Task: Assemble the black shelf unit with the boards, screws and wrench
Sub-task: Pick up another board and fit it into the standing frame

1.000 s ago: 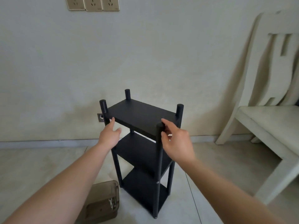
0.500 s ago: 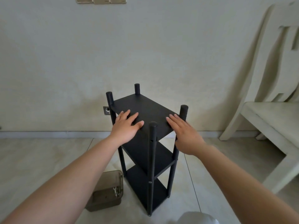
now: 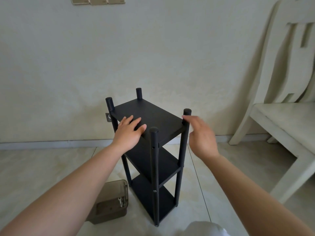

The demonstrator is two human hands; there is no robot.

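Flat on the top board (image 3: 150, 116), the left hand (image 3: 128, 133) presses down with its fingers straight and spread, holding nothing in a curl. Just right of that board, the right hand (image 3: 201, 135) is blurred, its fingers loosely extended beside the right-hand post (image 3: 185, 138); it grips nothing that can be made out, and whether a fingertip touches the post cannot be told. Both hands belong to bare forearms reaching in from the bottom corners. The black shelf unit (image 3: 153, 160) stands upright on the pale tiled floor (image 3: 34, 167), three boards fixed between four round posts whose tops rise above the upper board, and it sits near the cream wall (image 3: 153, 48). Just left of its base lies a smoky translucent box (image 3: 109, 201) with a small metal wrench (image 3: 120, 201) on it. A pale wooden chair (image 3: 281, 116) stands well to the right, and wall sockets (image 3: 98, 0) show at the top edge.
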